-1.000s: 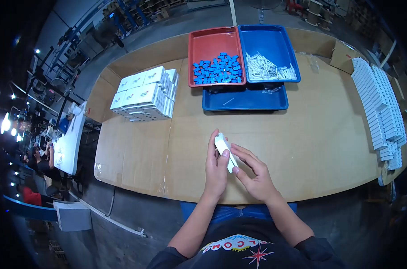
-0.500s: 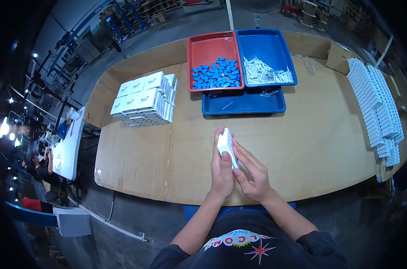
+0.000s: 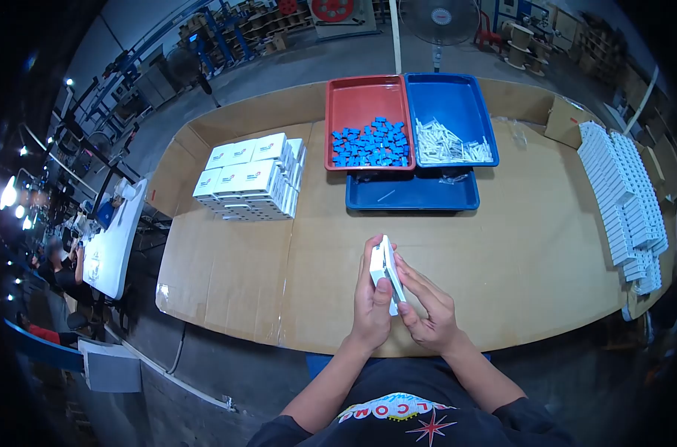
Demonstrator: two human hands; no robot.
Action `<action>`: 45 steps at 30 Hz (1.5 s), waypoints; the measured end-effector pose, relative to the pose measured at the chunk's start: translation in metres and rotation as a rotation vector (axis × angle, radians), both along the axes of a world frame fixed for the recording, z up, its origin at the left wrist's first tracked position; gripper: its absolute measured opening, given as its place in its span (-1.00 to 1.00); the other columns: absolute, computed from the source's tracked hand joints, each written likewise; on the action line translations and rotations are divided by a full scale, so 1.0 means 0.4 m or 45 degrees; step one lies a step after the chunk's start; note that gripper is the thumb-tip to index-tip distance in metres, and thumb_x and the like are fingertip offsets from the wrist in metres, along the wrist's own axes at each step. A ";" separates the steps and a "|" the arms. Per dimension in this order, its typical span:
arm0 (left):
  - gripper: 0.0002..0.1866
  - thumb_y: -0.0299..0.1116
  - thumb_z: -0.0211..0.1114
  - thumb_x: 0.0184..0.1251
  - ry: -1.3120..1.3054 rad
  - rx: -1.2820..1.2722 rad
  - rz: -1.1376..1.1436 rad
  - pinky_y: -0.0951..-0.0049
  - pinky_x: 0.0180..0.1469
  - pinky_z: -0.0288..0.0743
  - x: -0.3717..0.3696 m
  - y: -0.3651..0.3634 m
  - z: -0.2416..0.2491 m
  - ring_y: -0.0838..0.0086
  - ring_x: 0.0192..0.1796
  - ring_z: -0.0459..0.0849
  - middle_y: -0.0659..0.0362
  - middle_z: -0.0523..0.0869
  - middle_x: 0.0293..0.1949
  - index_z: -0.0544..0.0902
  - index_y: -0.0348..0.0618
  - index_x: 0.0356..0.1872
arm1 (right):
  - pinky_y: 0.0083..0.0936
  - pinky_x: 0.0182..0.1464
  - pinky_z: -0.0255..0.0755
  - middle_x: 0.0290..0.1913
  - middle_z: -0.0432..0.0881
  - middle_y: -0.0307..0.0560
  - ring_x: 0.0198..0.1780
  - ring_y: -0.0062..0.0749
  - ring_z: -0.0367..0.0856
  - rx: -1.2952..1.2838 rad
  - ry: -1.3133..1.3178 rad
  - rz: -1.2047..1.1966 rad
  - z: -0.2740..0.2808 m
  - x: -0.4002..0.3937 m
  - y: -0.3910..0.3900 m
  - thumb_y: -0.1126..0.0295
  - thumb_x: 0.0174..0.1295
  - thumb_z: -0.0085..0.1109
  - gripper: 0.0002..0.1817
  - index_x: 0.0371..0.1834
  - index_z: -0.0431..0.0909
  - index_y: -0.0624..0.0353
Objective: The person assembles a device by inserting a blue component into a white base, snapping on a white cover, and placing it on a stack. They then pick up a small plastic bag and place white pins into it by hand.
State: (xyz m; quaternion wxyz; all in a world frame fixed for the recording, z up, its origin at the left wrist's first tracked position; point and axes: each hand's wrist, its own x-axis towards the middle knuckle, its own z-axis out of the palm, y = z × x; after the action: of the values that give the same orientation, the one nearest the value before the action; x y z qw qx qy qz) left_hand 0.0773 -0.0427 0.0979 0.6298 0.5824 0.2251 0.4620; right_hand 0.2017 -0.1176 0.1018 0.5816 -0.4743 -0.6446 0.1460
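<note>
Between my two hands is a white plastic box, tilted on its edge above the near middle of the table. A dark slit runs along its length, and its right-hand plate stands slightly apart from the rest. My left hand wraps the box from the left, thumb on the near side. On the right, my right hand presses its fingers and thumb against the plate. The inside of the box is mostly hidden.
Beyond my hands, a red tray holds blue pieces and a blue tray holds white sticks. A lower blue tray sits in front. Stacked white boxes stand left; white plastic parts line the right edge.
A gap now shows between the box's two parts, where it looked closed before. Both hands still hold it. The scene has shifted down in view as the camera tilted up.
</note>
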 end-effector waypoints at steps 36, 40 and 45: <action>-0.11 0.30 -0.09 0.46 0.031 0.574 0.523 0.07 0.21 0.53 -0.041 -0.014 -0.072 -0.02 0.18 0.62 -0.27 0.56 0.14 0.49 -0.52 0.27 | -0.34 0.48 0.47 0.52 0.44 0.17 0.56 -0.20 0.42 -0.510 0.920 0.239 0.008 -0.140 -0.010 0.38 0.60 0.17 -0.36 0.63 0.22 0.43; -0.09 0.31 -0.11 0.44 -0.034 0.532 0.506 0.11 0.20 0.53 -0.035 -0.019 -0.075 0.06 0.15 0.61 -0.23 0.52 0.16 0.50 -0.52 0.28 | -0.39 0.40 0.55 0.48 0.49 0.21 0.50 -0.23 0.49 -0.496 0.819 0.201 0.003 -0.133 -0.019 0.38 0.61 0.15 -0.39 0.61 0.25 0.45; -0.10 0.30 -0.11 0.43 -0.101 0.499 0.496 0.12 0.21 0.51 -0.024 -0.019 -0.091 0.06 0.17 0.60 -0.23 0.52 0.16 0.49 -0.51 0.28 | -0.42 0.35 0.58 0.49 0.49 0.20 0.47 -0.26 0.51 -0.493 0.764 0.182 -0.009 -0.120 -0.018 0.40 0.61 0.15 -0.40 0.61 0.28 0.43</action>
State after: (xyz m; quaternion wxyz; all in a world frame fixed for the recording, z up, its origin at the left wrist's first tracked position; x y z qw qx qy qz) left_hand 0.0676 -0.0502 0.0617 0.4127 0.6204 0.2143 0.6315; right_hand 0.1535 -0.1249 0.0983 0.6326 -0.4653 -0.4373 0.4383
